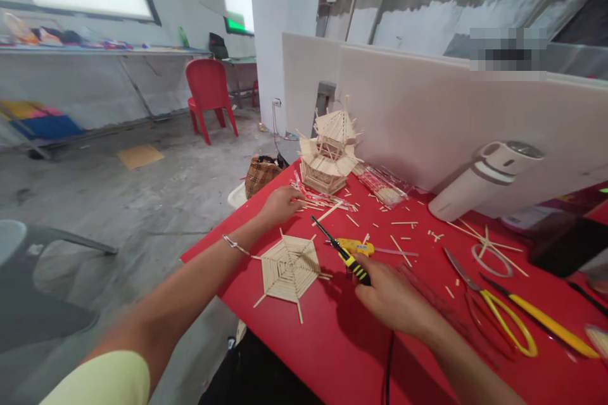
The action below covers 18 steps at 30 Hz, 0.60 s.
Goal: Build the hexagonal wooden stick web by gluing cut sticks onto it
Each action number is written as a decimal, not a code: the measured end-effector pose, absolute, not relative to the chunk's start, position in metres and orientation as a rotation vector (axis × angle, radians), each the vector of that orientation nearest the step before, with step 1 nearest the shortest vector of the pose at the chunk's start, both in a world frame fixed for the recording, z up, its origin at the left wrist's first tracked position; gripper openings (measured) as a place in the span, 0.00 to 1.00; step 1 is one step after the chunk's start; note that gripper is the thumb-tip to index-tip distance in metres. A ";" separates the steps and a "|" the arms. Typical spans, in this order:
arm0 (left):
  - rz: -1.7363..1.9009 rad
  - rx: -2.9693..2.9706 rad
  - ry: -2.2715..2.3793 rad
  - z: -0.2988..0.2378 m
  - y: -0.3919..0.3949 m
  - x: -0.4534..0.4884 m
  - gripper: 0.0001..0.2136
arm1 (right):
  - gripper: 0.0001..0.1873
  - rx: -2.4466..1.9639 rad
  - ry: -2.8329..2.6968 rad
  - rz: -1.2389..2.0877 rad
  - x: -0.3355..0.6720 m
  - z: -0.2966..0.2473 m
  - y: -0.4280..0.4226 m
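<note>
My right hand (384, 288) is wrapped round the black-and-yellow handle of a slim hand tool (354, 262), whose thin dark end points away to the left. Just behind that tool lies a yellow glue gun (355, 247) with a clear glue stick in its back. My left hand (281, 204) is at the far left edge of the table, fingers bent together at a pile of thin wooden sticks (316, 204); what is between the fingertips is hidden. Between my arms rests a flat hexagonal stick panel (291, 267). Beyond my left hand stands a tiered stick pagoda (327, 155).
On the red table (304, 354) are a bag of sticks (380, 185), a white flask (487, 180), yellow-handled scissors (491, 304), a long yellow-handled tool (541, 316), a clear ring (491, 259) and scattered stick pieces. A white board (403, 101) stands behind. A plaid bag (261, 176) sits beside the table.
</note>
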<state>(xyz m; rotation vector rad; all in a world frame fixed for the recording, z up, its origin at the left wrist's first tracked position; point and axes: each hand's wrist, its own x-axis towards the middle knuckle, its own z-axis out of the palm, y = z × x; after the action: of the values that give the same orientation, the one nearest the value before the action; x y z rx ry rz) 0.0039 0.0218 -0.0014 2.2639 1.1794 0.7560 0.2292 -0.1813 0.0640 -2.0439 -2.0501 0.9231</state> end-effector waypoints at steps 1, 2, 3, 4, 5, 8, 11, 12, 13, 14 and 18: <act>0.729 2.204 1.156 0.006 0.019 0.004 0.19 | 0.23 -2.044 -2.064 0.927 0.231 0.065 -0.178; 0.674 2.016 1.066 0.014 0.015 0.004 0.23 | 0.25 -2.023 -2.073 0.928 0.232 0.064 -0.173; 0.623 1.847 0.975 0.022 0.009 0.004 0.25 | 0.26 -1.988 -2.080 0.929 0.232 0.063 -0.169; 0.561 1.744 0.892 0.031 0.003 0.003 0.23 | 0.26 -1.947 -2.084 0.927 0.231 0.061 -0.166; 0.532 1.695 0.850 0.039 -0.004 0.002 0.21 | 0.26 -1.908 -2.090 0.924 0.230 0.059 -0.162; 0.517 1.650 0.827 0.057 -0.020 0.001 0.14 | 0.23 -1.834 -2.117 0.898 0.225 0.054 -0.157; 0.665 1.556 0.949 0.063 -0.024 -0.004 0.14 | 0.26 -1.834 -2.171 0.806 0.229 0.056 -0.156; 0.726 1.516 0.995 0.062 -0.024 -0.006 0.14 | 0.27 -1.858 -2.185 0.759 0.234 0.057 -0.155; 0.779 1.481 1.036 0.062 -0.023 -0.010 0.14 | 0.28 -1.898 -2.189 0.703 0.241 0.058 -0.153; 0.815 1.450 1.073 0.060 -0.022 -0.015 0.14 | 0.27 -1.954 -2.181 0.637 0.251 0.058 -0.149; 0.620 1.415 1.171 0.050 -0.025 -0.035 0.15 | 0.24 -2.283 -2.084 0.318 0.304 0.051 -0.113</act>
<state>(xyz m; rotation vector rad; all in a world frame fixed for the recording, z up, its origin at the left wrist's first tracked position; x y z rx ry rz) -0.0355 -0.0250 0.0500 1.4154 1.1711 0.6198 0.3036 -0.1134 0.0513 -2.2834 -2.0844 0.3176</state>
